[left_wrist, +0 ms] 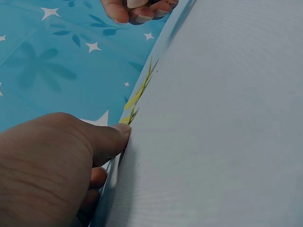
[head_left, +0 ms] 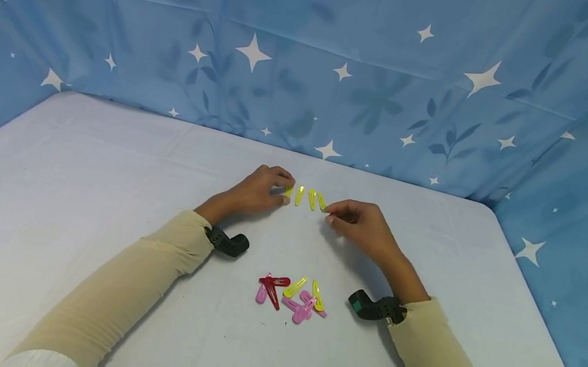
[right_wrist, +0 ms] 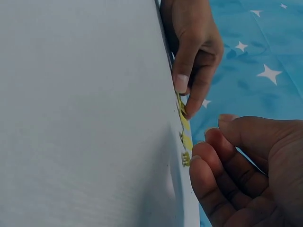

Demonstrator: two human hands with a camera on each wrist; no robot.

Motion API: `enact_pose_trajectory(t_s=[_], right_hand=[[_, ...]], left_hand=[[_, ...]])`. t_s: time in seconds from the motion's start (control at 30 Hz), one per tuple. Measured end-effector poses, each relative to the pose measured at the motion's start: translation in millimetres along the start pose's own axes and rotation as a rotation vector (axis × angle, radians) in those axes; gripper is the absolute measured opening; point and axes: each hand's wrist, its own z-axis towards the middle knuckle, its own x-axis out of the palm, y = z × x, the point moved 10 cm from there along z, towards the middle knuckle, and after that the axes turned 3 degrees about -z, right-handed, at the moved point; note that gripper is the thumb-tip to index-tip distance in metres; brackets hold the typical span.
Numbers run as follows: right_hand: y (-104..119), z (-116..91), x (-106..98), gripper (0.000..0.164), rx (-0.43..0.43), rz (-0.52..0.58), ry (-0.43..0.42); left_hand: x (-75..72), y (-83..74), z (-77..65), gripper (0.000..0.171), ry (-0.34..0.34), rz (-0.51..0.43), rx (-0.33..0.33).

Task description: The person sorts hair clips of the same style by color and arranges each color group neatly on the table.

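So the clips here sit right on the flat table covered in white cloth (head_left: 100, 180). Just above the middle of the frame there's a short row of four slim, teardrop-shaped, shiny yellow hair clips (head_left: 312, 199), all roughly upright in the frame and spaced a little apart.

Left hand (head_left: 258, 191) has its thumb and index finger pinched around the leftmost yellow clip (head_left: 288, 191), so a narrow grip there. Right hand (head_left: 364, 226) is at the other end of the row: fingers loosely bent, thumb a bit apart from them, tips right by the lower end of the rightmost yellow clip (head_left: 322, 202). Can't tell if they're actually touching it.

Lower centre, between the two beige fabric sleeves (head_left: 125, 285), there's a loose pile: two dark red teardrop clips (head_left: 273, 295) crossing, several pink teardrop clips (head_left: 261, 296) and two more slim yellow clips (head_left: 295, 287), some overlapping.

Edge-wise, the row is pretty near the table's far side, which slants slightly down from upper left to right, with a blue star-print fabric curtain (head_left: 308, 14) behind it. White cloth stretches wide on the left of the frame, and there's a decent strip between the row and the pile.
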Motion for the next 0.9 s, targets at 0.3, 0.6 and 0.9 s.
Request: enact_pose_trajectory(t_s=[0.3, 0.6, 0.9], right_hand=[[2.4, -16.0, 9.9, 0.017, 0.004, -0.015, 0.064], [12.3, -27.6, 22.4, 0.017, -0.033, 0.029, 0.128], [33.0, -38.0, 43.1, 0.019, -0.105, 0.042, 0.255]], left_hand=[[1.6, 0.1, 0.4, 0.044, -0.004, 0.018, 0.004], [0.9, -1.1, 1.3, 0.044, -0.011, 0.034, 0.011], [0.5, 0.3, 2.2, 0.045, -0.012, 0.031, 0.016]])
